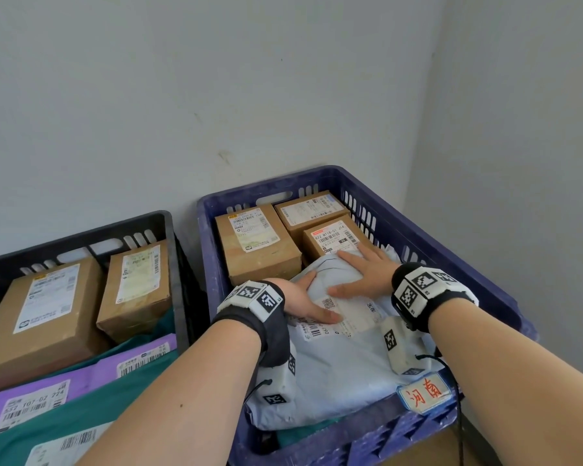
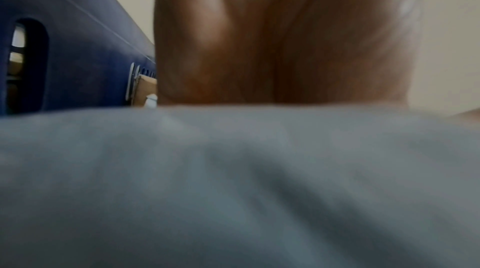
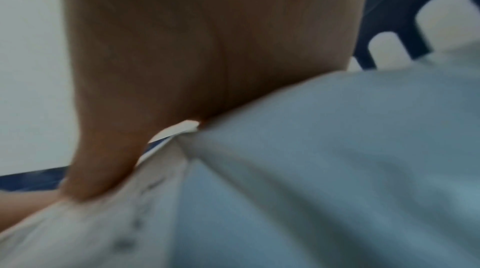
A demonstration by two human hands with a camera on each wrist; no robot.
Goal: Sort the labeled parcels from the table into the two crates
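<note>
A: Where is the grey bag (image 1: 337,351) now?

B: In the blue crate (image 1: 478,264), at its near end. It covers the near half from side wall to side wall and laps up against the small box (image 1: 334,238) behind it. Its long axis runs from the near rim toward the far rim.

A: And the hands?

B: Both on top of it, toward its far end. The left hand (image 1: 303,301) lies flat, fingers straight and together, tips on the white label (image 1: 350,314). The right hand (image 1: 367,272) is spread, palm down on the bulge, fingertips reaching the small box's near edge. Neither pinches anything.

A: So which way does the bag lie from the fingers?

B: Straight beneath them and back toward the wrists. The wrist views are blurred, but each seems to show a palm (image 2: 280,36) pressed onto grey film (image 3: 337,159), nothing curled round it.

A: Which hand is nearer the far edge?

B: The right. I'd judge the bag only needs flattening, then both hands lift away; the black crate (image 1: 81,237) on the left plays no part here
</note>
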